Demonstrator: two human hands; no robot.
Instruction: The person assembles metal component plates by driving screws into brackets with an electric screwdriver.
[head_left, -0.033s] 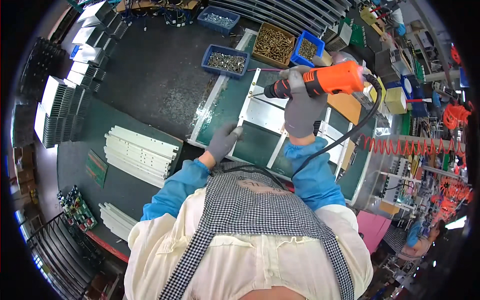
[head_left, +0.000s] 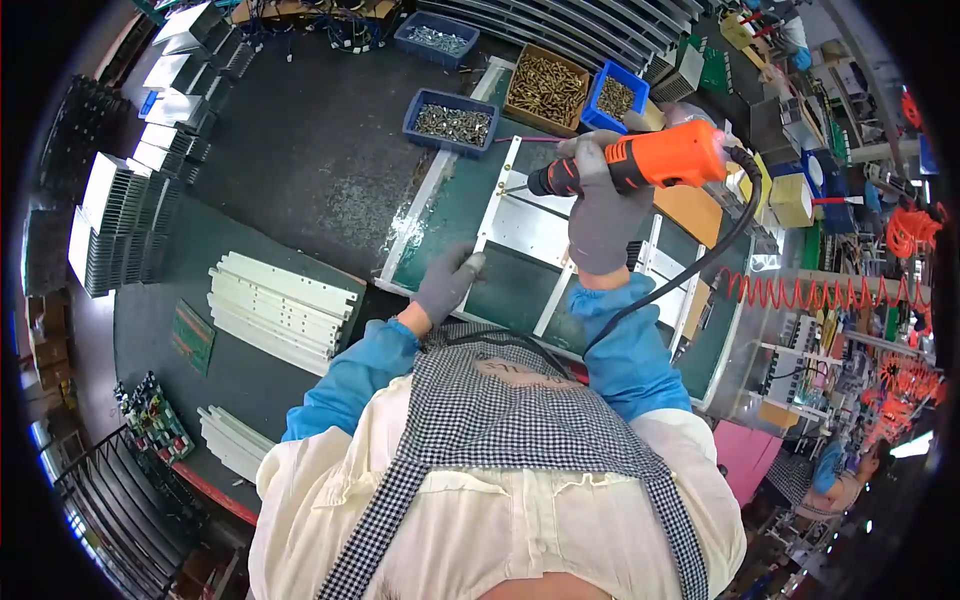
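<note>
My right hand, in a grey glove, is wrapped round an orange and black electric screwdriver. The tool lies nearly level, its bit pointing left at a brass-coloured screw on a white metal rail. My left hand, also gloved in grey, pinches the near end of that rail between thumb and fingers. The rail forms one side of a white metal frame, with a wide flat plate running right from it. Part of the frame is hidden under my right hand and forearm.
Beyond the frame stand a blue bin of screws, a box of brass-coloured screws and a smaller blue bin. White drilled rails lie stacked at left. A black cable trails from the screwdriver past my right forearm.
</note>
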